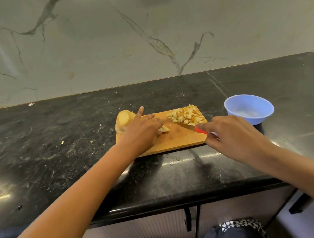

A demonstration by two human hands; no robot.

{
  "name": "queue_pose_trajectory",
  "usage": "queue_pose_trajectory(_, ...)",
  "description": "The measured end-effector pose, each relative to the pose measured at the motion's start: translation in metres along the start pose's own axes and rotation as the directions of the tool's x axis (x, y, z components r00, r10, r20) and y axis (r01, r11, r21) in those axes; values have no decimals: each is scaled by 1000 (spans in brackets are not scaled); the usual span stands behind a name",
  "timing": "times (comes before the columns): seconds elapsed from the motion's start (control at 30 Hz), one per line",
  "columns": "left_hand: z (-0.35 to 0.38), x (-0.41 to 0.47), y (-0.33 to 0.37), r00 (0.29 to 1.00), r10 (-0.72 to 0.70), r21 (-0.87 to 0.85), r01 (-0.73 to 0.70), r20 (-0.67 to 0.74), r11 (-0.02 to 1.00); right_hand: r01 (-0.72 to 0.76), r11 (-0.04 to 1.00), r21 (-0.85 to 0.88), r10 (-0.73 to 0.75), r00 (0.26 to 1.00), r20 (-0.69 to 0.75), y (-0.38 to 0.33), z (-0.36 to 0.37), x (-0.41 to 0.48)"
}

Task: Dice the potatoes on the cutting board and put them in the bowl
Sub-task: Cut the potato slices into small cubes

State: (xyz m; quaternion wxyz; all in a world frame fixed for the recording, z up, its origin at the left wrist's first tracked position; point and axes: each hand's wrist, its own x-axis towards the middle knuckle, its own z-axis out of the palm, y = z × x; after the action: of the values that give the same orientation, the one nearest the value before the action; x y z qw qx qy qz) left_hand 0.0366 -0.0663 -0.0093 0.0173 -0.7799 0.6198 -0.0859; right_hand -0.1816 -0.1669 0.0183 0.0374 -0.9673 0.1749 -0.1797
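The left hand (142,133) is pressing strips (164,129) onto the board (175,140) under curled fingers, index finger sticking out. The right hand (234,135) is gripping the knife (189,126) by its red handle, blade beside the dice (186,115) at the board's far right. The bowl (249,108) is sitting right of it.

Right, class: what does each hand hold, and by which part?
The right hand grips the knife by its red handle. The left hand presses on a potato piece; whether it grips it cannot be told.

On the rectangular wooden cutting board (179,139), pale potato dice (186,115) lie at one o'clock, round potato slices (123,120) at ten; the blue plastic bowl (258,120) stands beside, three o'clock.
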Motion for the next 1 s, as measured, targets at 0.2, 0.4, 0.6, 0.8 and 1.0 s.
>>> queue_pose_trajectory(0.2, -6, 9, -2, 999, 5, -57, -2, 50, 998, -4, 1000, 30, 3, 1000, 22, 0, 4, -1)
queue_pose_trajectory(0.4, -2, 6, 6, 999, -44, -149, 43, -7, 988, -4, 1000, 21, 3, 999, 41, 1, 8, 1)
queue_pose_trajectory(0.6, 3, -5, 25, 982, -148, -93, 137, -119, 986, -20, 1000, 22, 18, 999, 47, -4, 14, 1)
queue_pose_trajectory(0.8, 17, -24, 27, 964, -196, -169, 165, -182, 972, -17, 1000, 8, 17, 999, 46, -9, 20, 0)
queue_pose_trajectory(1.0, 17, -23, 29, 975, -187, -112, 174, -118, 978, 1, 1000, -28, 1, 998, 60, -19, 26, -2)
